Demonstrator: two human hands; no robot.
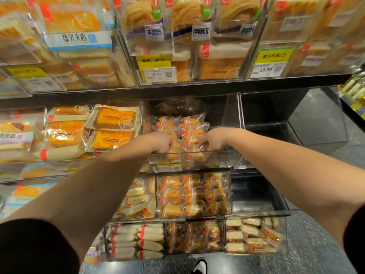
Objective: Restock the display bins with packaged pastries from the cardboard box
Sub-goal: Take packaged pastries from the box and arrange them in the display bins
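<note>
Two bare arms reach forward from me into the middle-tier clear display bin (227, 159), the one with a yellow price tag (166, 167) on its front wall. My left hand (163, 143) is curled down with the fingers closed around a packaged pastry (173, 153) just behind the bin's front wall; the fingertips are hidden, so I cannot tell exactly how it grips. My right hand (212, 139) is bent at the wrist, its fingers drawn together on the clear wrapper of another pastry pack (197, 153) beside the first. More orange-striped pastry packs (189, 125) are stacked in rows behind both hands, filling the left part of this bin, while its right part shows bare dark floor. To the right stands an empty clear bin (296, 135). Left of my arms a neighbouring bin holds larger orange toast packs (114, 119). Below, a lower bin (230, 194) is packed with similar small pastries, and the bottom row holds white roll packs (138, 240) and sandwich-style slices (248, 234). Above, the upper shelf carries bagged breads (142, 16) behind yellow tags. I can't see the cardboard box from here
</note>
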